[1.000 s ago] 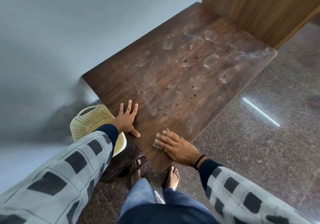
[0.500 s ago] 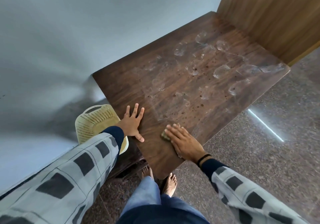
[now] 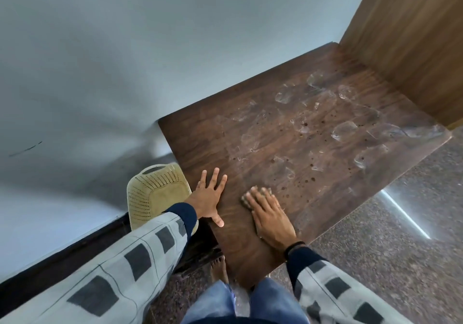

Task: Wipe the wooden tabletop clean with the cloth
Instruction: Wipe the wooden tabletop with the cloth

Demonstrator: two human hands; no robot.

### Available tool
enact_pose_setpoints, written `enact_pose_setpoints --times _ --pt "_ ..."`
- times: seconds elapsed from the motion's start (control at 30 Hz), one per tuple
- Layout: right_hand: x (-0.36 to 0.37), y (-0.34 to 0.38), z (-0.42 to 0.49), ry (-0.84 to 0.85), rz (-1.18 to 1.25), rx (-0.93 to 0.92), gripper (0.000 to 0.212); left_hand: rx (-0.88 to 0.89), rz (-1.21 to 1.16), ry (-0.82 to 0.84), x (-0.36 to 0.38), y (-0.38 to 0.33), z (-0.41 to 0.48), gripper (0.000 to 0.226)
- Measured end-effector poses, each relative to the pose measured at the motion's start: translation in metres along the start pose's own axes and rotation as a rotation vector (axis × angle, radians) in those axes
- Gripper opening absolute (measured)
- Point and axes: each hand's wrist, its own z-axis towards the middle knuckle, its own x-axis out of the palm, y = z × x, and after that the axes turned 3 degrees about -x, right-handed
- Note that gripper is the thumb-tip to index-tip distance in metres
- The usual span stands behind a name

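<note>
While the left hand [image 3: 209, 198] stays splayed, the flat right hand [image 3: 269, 217] has advanced the cloth [image 3: 245, 201].

Worktop [image 3: 288, 136]: one, dark wood grain.
Hands: two. The left hand [image 3: 209, 198] is at the worktop's 7 o'clock edge, and the right hand [image 3: 269, 217] is just beside it at its 3 o'clock.
Cloth [image 3: 244, 201]: one, a small piece showing under the right hand's fingertips, the rest hidden.
Wristband [image 3: 294, 246]: one, dark, on the right wrist.
Checked sleeves [image 3: 140, 256]: two.
Perforated basket [image 3: 152, 193]: one, cream, at 9 o'clock of the left hand, off the worktop.
Bare foot [image 3: 218, 268]: one in view, at 6 o'clock of the hands, on the floor [image 3: 375, 261].
Upright wooden panel [image 3: 413, 48]: one, at the worktop's 1 o'clock end.
Pale smears [image 3: 343, 129]: about a dozen outlines, overlapping, exact count unclear.
Dark specks [image 3: 312, 179]: too many and too small to count.
</note>
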Motion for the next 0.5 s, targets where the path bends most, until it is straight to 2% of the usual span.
enact_pose_setpoints --times 0.07,0.13,0.17,0.27,0.33,0.5 --pt "-0.005 -0.024 -0.019 0.095 -0.07 -0.303 0.053 0.012 -0.036 -0.001 0.004 0.002 0.001 0.152" --pt "-0.017 -0.053 -0.011 0.123 -0.126 -0.425 0.053 0.014 -0.095 -0.019 0.005 0.003 0.002 0.152" --pt "-0.021 -0.057 0.003 0.117 -0.13 -0.4 0.053 0.014 -0.097 -0.019 0.003 0.003 0.003 0.153" --pt "-0.019 -0.033 0.033 0.095 -0.051 -0.106 0.053 -0.003 -0.061 -0.021 0.0 -0.004 0.005 0.152" --pt "-0.015 -0.017 0.036 0.082 -0.004 0.015 0.053 -0.02 -0.056 -0.029 0.0 -0.003 0.004 0.152" --pt "-0.015 -0.021 0.033 0.01 -0.126 -0.042 0.055 -0.146 -0.258 -0.124 -0.018 0.021 0.017 0.155"
